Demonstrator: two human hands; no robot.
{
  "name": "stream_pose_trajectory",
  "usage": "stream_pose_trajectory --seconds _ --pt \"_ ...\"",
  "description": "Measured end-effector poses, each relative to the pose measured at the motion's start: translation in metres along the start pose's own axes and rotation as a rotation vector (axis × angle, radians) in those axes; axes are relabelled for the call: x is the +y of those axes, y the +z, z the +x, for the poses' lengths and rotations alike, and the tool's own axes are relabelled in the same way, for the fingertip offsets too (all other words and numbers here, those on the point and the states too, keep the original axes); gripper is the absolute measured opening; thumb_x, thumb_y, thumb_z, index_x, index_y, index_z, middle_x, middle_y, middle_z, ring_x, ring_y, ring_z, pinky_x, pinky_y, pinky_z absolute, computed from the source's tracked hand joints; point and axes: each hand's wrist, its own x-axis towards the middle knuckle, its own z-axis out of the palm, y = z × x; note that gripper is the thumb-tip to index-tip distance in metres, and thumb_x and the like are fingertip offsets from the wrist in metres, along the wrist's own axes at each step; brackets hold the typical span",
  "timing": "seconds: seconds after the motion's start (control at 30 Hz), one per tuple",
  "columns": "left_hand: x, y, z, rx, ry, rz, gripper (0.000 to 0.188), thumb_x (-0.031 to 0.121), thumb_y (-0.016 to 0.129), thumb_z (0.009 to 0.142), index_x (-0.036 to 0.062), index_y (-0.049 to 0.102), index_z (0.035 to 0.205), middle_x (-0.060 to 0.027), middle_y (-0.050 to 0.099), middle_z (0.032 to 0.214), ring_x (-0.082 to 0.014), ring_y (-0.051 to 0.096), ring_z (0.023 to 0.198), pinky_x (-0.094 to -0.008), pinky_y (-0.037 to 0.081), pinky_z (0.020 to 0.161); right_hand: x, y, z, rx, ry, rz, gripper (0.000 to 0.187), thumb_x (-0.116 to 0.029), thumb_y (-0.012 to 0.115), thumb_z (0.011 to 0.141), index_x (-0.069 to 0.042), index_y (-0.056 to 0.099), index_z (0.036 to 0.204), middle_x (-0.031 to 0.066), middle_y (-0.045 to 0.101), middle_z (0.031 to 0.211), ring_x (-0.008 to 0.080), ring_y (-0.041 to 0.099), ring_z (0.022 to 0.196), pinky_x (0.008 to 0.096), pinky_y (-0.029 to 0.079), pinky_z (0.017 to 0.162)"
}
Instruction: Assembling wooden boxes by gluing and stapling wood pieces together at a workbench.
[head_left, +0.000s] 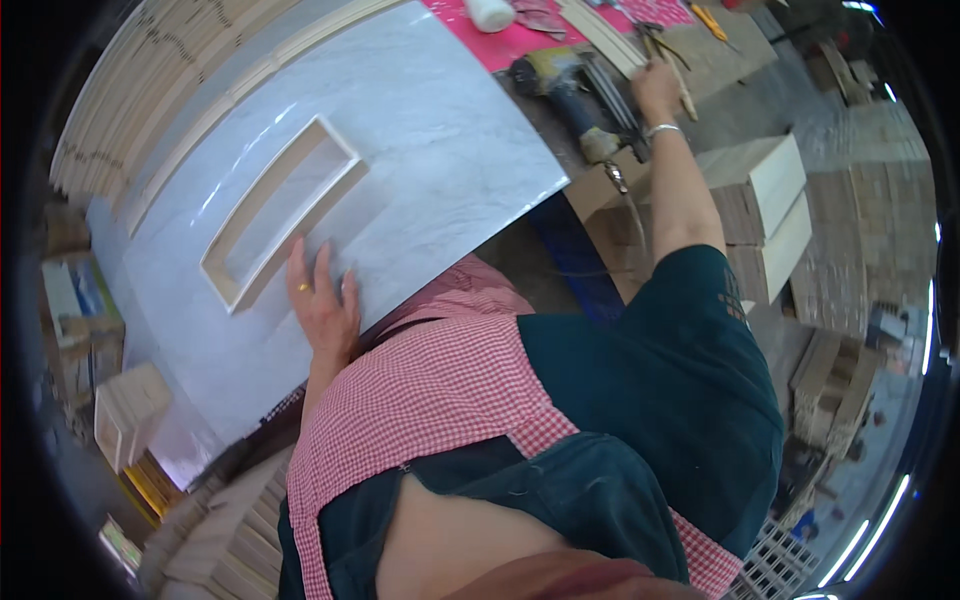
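Observation:
A narrow, open rectangular frame of pale wood (268, 262) lies on the glossy grey-white tabletop (430, 130). My left hand (325, 305) rests flat beside it, fingers spread, one fingertip touching its near long side. Out to the far right, my right hand (657, 92) reaches over the side bench with its fingers closed. Those fingers lie against dark-jawed pliers (652, 42) and a thin wooden stick (687, 98); what they grip is partly hidden. Just left of that hand lies a nail gun (585, 105) with an air hose fitting.
Stacked wooden strips (150, 90) line the table's far left edge. A pink sheet (480, 35) holds a white bottle (490, 14) and pale slats (602, 35). An orange-handled tool (712, 22) lies beyond. Stacks of wooden pieces (765, 200) stand at my right.

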Motion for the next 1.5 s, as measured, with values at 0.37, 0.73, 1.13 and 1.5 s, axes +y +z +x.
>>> stream_pose_trajectory --seconds 0.37,0.73,1.13,1.5 --pt "-0.012 0.007 -0.003 0.022 0.133 -0.054 0.047 0.011 0.069 0.091 0.0059 0.058 0.136 -0.0193 0.041 0.152 -0.0380 0.043 0.137 -0.0442 0.037 0.114 -0.026 -0.045 -0.087 -0.075 -0.126 -0.083 0.021 -0.022 0.065 0.087 -0.004 0.067 0.098 0.0170 0.070 0.093 0.0299 0.065 0.083 0.0398 0.051 0.075" --pt "-0.022 0.010 -0.004 -0.070 0.106 0.037 0.043 0.022 0.060 0.101 0.0053 0.054 0.141 -0.0188 0.038 0.154 -0.0370 0.039 0.140 -0.0453 0.034 0.115 0.191 -0.144 -0.406 0.520 0.521 0.190 0.032 -0.033 0.052 0.103 -0.002 0.060 0.097 0.0101 0.064 0.088 0.0250 0.058 0.075 0.0366 0.050 0.076" --pt "-0.023 0.009 -0.012 -0.049 -0.056 0.071 0.043 0.029 0.056 0.104 0.0070 0.054 0.142 -0.0177 0.037 0.155 -0.0360 0.037 0.142 -0.0454 0.033 0.117 0.217 -0.180 -0.340 0.032 0.941 -0.145 0.069 -0.055 0.066 0.088 0.006 0.062 0.119 0.0220 0.069 0.112 0.0397 0.067 0.108 0.0431 0.052 0.094" --pt "-0.029 0.003 -0.008 0.074 0.073 -0.099 0.041 0.018 0.062 0.098 0.0063 0.058 0.137 -0.0179 0.045 0.151 -0.0358 0.042 0.139 -0.0448 0.035 0.114 0.241 -0.202 -0.340 0.725 0.637 0.232 0.037 -0.031 0.064 0.097 0.003 0.057 0.109 0.0161 0.062 0.105 0.0295 0.064 0.097 0.0383 0.052 0.090"
